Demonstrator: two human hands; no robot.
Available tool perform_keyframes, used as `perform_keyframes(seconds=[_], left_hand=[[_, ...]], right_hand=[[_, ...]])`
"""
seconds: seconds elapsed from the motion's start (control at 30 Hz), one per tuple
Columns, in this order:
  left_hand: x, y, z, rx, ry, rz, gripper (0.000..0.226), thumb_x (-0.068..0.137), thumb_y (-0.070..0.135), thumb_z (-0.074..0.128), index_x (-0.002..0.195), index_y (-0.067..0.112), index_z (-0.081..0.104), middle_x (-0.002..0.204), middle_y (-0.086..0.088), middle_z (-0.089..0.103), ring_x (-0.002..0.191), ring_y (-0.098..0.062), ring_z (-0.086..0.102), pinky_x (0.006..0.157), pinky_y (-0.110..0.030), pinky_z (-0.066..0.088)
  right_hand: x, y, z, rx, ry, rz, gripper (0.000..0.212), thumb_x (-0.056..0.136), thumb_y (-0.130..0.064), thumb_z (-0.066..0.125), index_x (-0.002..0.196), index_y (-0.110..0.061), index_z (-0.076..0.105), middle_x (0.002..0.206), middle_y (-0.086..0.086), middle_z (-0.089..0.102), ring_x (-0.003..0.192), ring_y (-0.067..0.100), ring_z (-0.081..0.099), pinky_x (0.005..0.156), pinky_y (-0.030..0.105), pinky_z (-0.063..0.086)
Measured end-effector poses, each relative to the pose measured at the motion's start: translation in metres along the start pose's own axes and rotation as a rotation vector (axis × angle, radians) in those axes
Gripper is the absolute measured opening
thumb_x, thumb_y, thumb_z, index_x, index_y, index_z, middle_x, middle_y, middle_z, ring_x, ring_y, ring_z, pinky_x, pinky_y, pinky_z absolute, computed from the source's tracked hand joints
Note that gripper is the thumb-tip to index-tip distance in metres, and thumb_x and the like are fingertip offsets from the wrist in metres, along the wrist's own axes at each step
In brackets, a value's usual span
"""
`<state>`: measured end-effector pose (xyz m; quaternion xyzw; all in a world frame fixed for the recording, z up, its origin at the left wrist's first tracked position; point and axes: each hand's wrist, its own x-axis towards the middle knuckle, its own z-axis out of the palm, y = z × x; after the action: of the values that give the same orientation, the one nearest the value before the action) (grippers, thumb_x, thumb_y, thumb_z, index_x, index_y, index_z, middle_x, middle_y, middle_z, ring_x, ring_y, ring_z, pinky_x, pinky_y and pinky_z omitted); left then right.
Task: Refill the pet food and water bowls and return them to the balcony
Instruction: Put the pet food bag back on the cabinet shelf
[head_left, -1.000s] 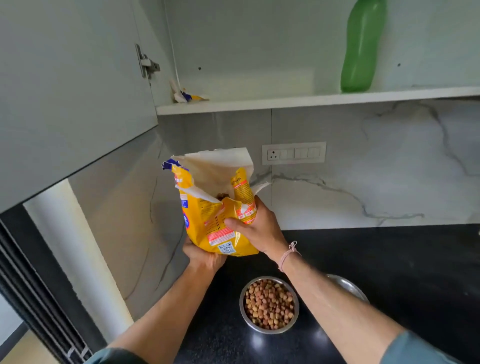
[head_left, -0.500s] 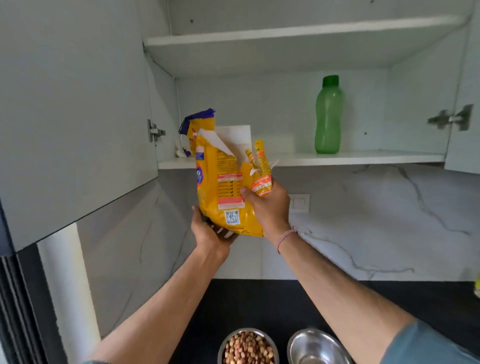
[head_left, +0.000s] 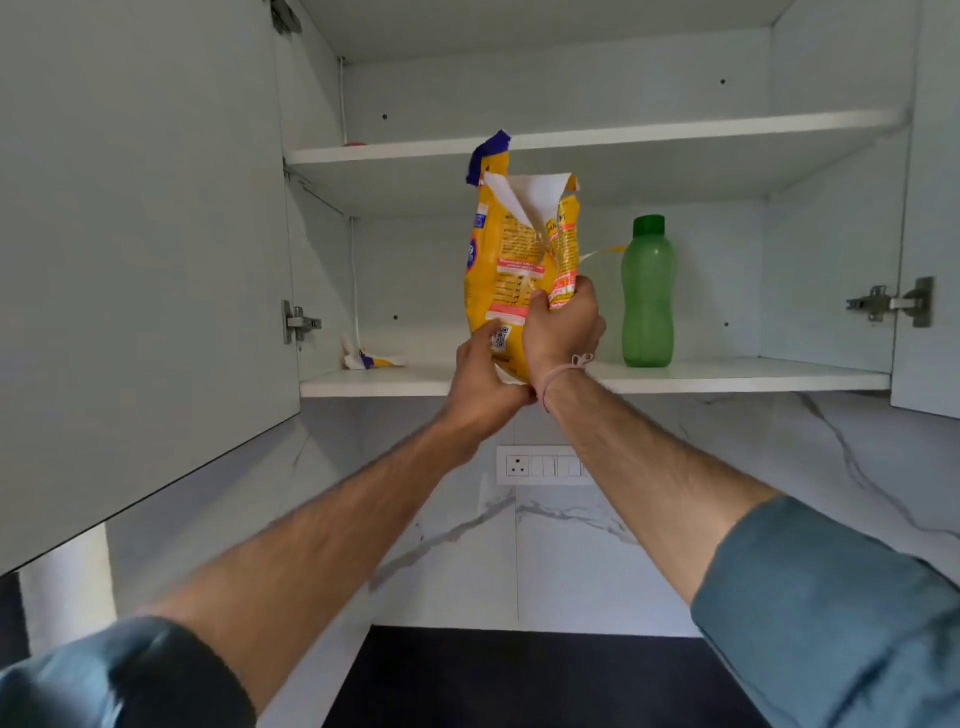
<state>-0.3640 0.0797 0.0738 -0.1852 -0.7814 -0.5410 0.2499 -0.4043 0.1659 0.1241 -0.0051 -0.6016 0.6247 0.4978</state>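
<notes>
Both my hands hold an open yellow pet food bag upright at the front of the lower cabinet shelf. My left hand supports the bag's bottom from below and the left. My right hand grips its right side, pinching the folded flap. The bag's torn top with a blue corner stands open. The food and water bowls are out of view below the frame.
A green water bottle stands on the shelf just right of the bag. A torn wrapper scrap lies at the shelf's left. The cabinet doors hang open on both sides. A wall socket panel and black counter lie below.
The bag has risen from above the counter bowls up to the cabinet shelf, carried by both hands. My view has tilted upward, so the bowls dropped out of sight.
</notes>
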Motion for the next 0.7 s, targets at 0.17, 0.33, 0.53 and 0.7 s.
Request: perform_keyframes(seconds=[0.17,0.33,0.53,0.7], left_hand=[[0.046,-0.017,0.014,0.003,-0.176,0.038,0.113,0.072,0.005,0.088,0.159,0.021,0.019,0.146,-0.003,0.045,0.128,-0.026,0.053,0.087,-0.043,0.062],[0.096,-0.051,0.024,-0.052,-0.237,0.048,0.106,0.078,0.002,0.086,0.157,0.016,0.018,0.140,0.002,0.049,0.120,-0.017,0.057,0.083,-0.027,0.058],[0.163,-0.076,0.012,-0.137,-0.294,-0.124,0.101,0.065,0.013,0.097,0.141,0.016,0.031,0.126,0.000,0.061,0.112,-0.015,0.065,0.092,-0.034,0.059],[0.199,-0.089,-0.006,-0.225,-0.498,-0.211,0.079,0.080,-0.017,0.074,0.141,0.025,0.048,0.129,0.001,0.067,0.120,-0.024,0.064,0.089,-0.034,0.057]], right_hand=[[0.019,0.023,0.020,-0.094,-0.006,0.069,0.015,0.096,-0.022,0.062,0.109,-0.015,0.065,0.112,0.009,0.069,0.115,0.034,0.058,0.095,0.045,0.048],[0.034,0.047,0.044,-0.116,-0.122,0.110,0.034,0.081,-0.028,0.071,0.113,-0.020,0.064,0.119,0.009,0.064,0.115,0.034,0.056,0.098,0.047,0.047],[0.062,0.068,0.037,0.021,-0.324,0.152,0.029,0.082,-0.046,0.070,0.092,-0.020,0.074,0.099,0.002,0.075,0.096,0.025,0.071,0.090,0.042,0.058],[0.110,0.102,0.014,-0.304,-0.356,-0.006,0.057,0.066,-0.014,0.088,0.113,-0.013,0.056,0.117,0.007,0.058,0.104,0.024,0.061,0.086,0.039,0.057]])
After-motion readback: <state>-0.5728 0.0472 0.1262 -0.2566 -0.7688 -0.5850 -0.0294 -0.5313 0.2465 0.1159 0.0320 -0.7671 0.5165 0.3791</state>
